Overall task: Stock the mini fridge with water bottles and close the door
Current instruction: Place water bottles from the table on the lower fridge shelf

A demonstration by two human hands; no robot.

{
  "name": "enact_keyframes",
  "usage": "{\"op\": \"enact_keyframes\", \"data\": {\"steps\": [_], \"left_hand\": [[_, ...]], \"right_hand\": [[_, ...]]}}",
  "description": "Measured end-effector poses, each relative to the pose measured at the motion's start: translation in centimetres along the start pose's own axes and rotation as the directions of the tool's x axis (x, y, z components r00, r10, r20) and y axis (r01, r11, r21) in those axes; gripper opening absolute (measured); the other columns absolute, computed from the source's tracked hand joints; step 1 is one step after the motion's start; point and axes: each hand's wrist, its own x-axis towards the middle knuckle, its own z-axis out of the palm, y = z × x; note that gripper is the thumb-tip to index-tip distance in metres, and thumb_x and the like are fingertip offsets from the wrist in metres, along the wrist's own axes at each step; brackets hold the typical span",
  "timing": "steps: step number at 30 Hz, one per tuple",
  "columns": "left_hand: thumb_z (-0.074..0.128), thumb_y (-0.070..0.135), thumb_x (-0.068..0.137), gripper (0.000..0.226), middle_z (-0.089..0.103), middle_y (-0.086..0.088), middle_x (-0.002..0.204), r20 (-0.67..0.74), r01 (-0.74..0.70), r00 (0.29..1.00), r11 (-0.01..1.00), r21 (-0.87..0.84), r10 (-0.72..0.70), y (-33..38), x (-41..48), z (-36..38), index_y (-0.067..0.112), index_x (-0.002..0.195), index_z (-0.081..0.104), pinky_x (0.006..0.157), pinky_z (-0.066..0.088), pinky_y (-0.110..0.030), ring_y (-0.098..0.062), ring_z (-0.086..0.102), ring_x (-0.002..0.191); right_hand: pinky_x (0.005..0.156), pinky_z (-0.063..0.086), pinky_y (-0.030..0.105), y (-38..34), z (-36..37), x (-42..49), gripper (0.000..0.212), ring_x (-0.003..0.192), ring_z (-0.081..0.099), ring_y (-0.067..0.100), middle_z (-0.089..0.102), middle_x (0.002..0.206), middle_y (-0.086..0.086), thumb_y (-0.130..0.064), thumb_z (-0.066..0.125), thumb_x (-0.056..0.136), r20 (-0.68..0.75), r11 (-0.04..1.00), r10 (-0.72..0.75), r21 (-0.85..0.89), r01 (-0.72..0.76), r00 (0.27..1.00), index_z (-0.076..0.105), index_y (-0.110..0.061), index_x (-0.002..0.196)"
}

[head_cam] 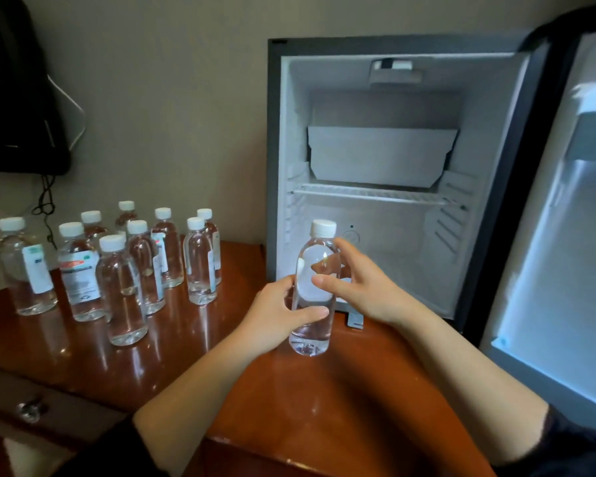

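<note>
Gripping water bottle [313,290], left hand [276,318], right hand [355,284]

Nine bottles [124,270] stand on the desk [289,390], left of the open fridge [375,173]; its door [558,235] swings right.

You're in what looks like a hotel room: a small fridge [386,108] stands open on a glossy wooden desk [324,407]. Left of the fridge stand matching bottles [121,280]. Further left, a dark screen [11,98] hangs on the beige wall [172,115].
</note>
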Motion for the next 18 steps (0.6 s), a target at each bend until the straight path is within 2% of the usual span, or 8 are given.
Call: {"op": "enact_keyframes", "data": {"steps": [2, 4, 6, 8, 10, 12, 15, 18], "left_hand": [[0.073, 0.028, 0.077, 0.047, 0.067, 0.012, 0.115, -0.006, -0.005, 1.0, 0.999, 0.043, 0.005, -0.3, 1.5, 0.7, 0.031, 0.121, 0.058, 0.097, 0.047, -0.029, -0.003, 0.06, 0.108], [0.071, 0.03, 0.079, 0.049, 0.066, 0.013, 0.115, -0.033, -0.002, 0.999, 0.997, 0.074, 0.005, -0.8, 2.9, 1.3, 0.031, 0.125, 0.056, 0.092, 0.047, -0.02, -0.002, 0.059, 0.106], [0.068, 0.029, 0.081, 0.047, 0.064, 0.008, 0.115, -0.087, 0.006, 0.996, 0.995, 0.099, 0.003, -1.2, 4.1, 2.0, 0.032, 0.126, 0.054, 0.091, 0.047, -0.021, -0.007, 0.058, 0.106], [0.063, 0.028, 0.085, 0.046, 0.056, 0.002, 0.116, -0.135, 0.03, 0.991, 0.99, 0.14, -0.011, -1.4, 5.3, 2.5, 0.031, 0.129, 0.051, 0.092, 0.043, -0.024, -0.012, 0.055, 0.107], [0.058, 0.024, 0.089, 0.042, 0.05, 0.0, 0.112, -0.167, 0.051, 0.986, 0.986, 0.16, -0.024, -1.6, 6.6, 2.8, 0.029, 0.13, 0.05, 0.087, 0.038, -0.021, -0.012, 0.053, 0.107], [0.054, 0.02, 0.091, 0.04, 0.052, -0.001, 0.114, -0.173, 0.062, 0.984, 0.99, 0.128, -0.039, -2.0, 8.0, 3.1, 0.029, 0.129, 0.051, 0.085, 0.039, -0.021, -0.013, 0.056, 0.105], [0.051, 0.015, 0.091, 0.037, 0.059, -0.003, 0.114, -0.151, 0.084, 0.986, 0.996, 0.039, -0.077, -2.7, 9.8, 3.5, 0.028, 0.126, 0.055, 0.083, 0.045, -0.024, -0.014, 0.058, 0.103], [0.049, 0.012, 0.091, 0.033, 0.062, 0.002, 0.107, -0.143, 0.127, 0.981, 0.991, -0.031, -0.13, -3.5, 10.8, 3.5, 0.028, 0.119, 0.056, 0.086, 0.045, -0.025, -0.014, 0.058, 0.106]], "right_hand": [[0.086, 0.05, 0.032, 1.2, -0.5, 0.8, 0.042, 0.099, 0.061, 0.025, 0.064, 0.102, 0.01, -0.02, 0.066, 0.087, -0.043, 1.0, 0.012, -0.016, -0.013, 0.999, 0.047, -0.021, 0.124], [0.081, 0.048, 0.02, 2.3, -0.7, 1.7, 0.047, 0.095, 0.06, 0.017, 0.06, 0.095, -0.008, -0.022, 0.066, 0.087, -0.081, 0.999, 0.029, -0.033, -0.032, 0.996, 0.045, -0.021, 0.129], [0.081, 0.044, 0.018, 3.1, -0.8, 2.8, 0.05, 0.098, 0.056, 0.011, 0.056, 0.094, -0.017, -0.025, 0.067, 0.086, -0.125, 0.997, 0.047, -0.058, -0.055, 0.991, 0.044, -0.022, 0.131], [0.086, 0.046, 0.027, 4.1, -1.1, 3.9, 0.053, 0.104, 0.057, 0.014, 0.058, 0.104, -0.014, -0.032, 0.068, 0.084, -0.172, 0.993, 0.059, -0.087, -0.074, 0.983, 0.044, -0.026, 0.131], [0.091, 0.048, 0.039, 5.0, -1.3, 5.0, 0.055, 0.109, 0.058, 0.019, 0.061, 0.115, -0.007, -0.038, 0.067, 0.083, -0.218, 0.985, 0.067, -0.141, -0.099, 0.974, 0.043, -0.029, 0.131], [0.094, 0.046, 0.046, 5.6, -1.5, 6.0, 0.057, 0.114, 0.056, 0.024, 0.06, 0.122, -0.002, -0.04, 0.066, 0.083, -0.253, 0.971, 0.084, -0.196, -0.136, 0.964, 0.04, -0.029, 0.133], [0.098, 0.043, 0.044, 6.5, -1.8, 7.4, 0.059, 0.121, 0.052, 0.026, 0.057, 0.129, 0.0, -0.04, 0.063, 0.085, -0.259, 0.95, 0.11, -0.257, -0.178, 0.959, 0.037, -0.026, 0.136], [0.096, 0.043, 0.042, 7.4, -1.5, 8.5, 0.057, 0.121, 0.052, 0.027, 0.056, 0.13, 0.001, -0.039, 0.062, 0.087, -0.25, 0.94, 0.12, -0.283, -0.191, 0.961, 0.036, -0.023, 0.135]]}}
